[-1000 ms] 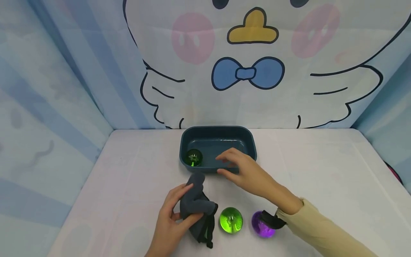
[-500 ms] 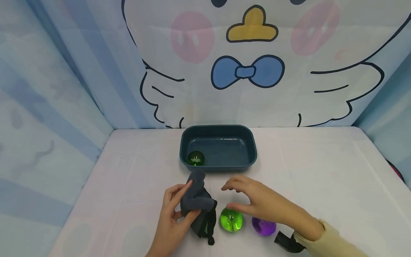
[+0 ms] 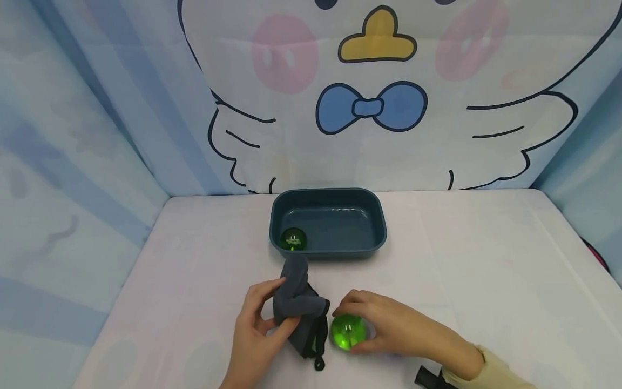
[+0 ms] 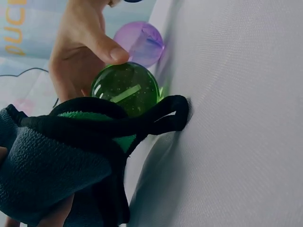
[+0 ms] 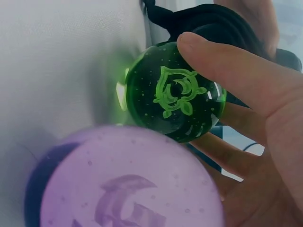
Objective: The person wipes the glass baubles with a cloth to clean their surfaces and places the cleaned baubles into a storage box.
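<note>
My left hand point(image 3: 255, 332) grips a dark grey cloth pouch point(image 3: 298, 305) with black trim, a loop and a green lining that shows in the left wrist view. Just right of the pouch, my right hand point(image 3: 396, 324) holds a clear green ball point(image 3: 347, 332) between thumb and fingers. A pale emblem is visible inside that ball point(image 5: 177, 92) in the right wrist view. Beside it lies a clear purple ball point(image 4: 139, 45), almost wholly hidden by the right hand in the head view. The pouch's mouth faces the green ball in the left wrist view.
A dark teal box point(image 3: 335, 254) stands behind the hands, near the back of the white table point(image 3: 486, 270). Another green ball point(image 3: 293, 239) sits in its front left corner. A printed cloth point(image 3: 369, 151) rises behind the table. A black strap point(image 3: 430, 378) is at my right wrist.
My right hand has come back from over the box, down to the green ball beside the pouch, and now holds it. The left hand and pouch have stayed nearly still.
</note>
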`<state>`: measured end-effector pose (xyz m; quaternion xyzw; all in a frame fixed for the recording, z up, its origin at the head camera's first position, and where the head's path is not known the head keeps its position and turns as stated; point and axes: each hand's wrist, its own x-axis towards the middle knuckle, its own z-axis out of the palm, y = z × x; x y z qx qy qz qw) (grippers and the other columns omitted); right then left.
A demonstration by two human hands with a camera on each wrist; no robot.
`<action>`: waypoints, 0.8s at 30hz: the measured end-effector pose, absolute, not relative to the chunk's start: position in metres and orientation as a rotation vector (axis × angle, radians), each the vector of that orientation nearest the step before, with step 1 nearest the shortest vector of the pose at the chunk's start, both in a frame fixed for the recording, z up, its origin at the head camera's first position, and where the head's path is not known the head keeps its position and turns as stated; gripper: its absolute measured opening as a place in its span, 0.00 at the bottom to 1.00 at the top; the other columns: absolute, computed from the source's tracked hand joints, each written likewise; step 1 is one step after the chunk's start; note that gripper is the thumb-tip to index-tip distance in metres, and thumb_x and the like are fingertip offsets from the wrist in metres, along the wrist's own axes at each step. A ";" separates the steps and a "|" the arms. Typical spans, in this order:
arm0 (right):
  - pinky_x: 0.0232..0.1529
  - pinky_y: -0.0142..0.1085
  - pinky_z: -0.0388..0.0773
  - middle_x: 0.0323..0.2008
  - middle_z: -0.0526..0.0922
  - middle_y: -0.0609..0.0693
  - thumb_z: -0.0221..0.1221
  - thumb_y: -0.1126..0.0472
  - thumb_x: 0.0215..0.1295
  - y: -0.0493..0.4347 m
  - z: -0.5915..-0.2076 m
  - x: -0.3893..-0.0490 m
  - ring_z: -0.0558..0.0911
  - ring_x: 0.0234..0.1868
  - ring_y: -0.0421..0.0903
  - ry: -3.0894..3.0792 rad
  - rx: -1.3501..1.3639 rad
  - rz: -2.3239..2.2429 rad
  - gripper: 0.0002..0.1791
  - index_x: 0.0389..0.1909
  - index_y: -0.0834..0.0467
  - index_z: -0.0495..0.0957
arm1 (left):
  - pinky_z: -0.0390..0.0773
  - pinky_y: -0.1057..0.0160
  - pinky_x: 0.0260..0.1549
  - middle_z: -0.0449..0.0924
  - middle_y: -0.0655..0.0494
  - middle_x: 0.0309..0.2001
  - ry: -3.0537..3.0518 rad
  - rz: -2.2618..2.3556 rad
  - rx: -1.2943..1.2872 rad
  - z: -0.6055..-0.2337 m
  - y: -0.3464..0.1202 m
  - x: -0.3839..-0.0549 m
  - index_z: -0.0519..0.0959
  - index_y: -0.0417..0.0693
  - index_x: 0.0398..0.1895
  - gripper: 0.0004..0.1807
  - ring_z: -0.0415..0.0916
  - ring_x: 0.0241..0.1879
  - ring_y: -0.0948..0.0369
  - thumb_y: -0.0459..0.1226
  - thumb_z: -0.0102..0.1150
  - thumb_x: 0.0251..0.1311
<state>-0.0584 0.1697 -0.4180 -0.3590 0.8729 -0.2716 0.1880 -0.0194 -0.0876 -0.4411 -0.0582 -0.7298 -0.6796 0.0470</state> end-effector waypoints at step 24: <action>0.51 0.34 0.82 0.51 0.80 0.39 0.72 0.54 0.56 0.173 -0.422 -0.058 0.80 0.51 0.36 2.564 -0.980 -0.989 0.25 0.55 0.53 0.80 | 0.85 0.59 0.41 0.81 0.54 0.52 -2.171 -2.082 0.000 -0.436 -0.090 -0.020 0.82 0.48 0.51 0.27 0.77 0.57 0.58 0.24 0.75 0.45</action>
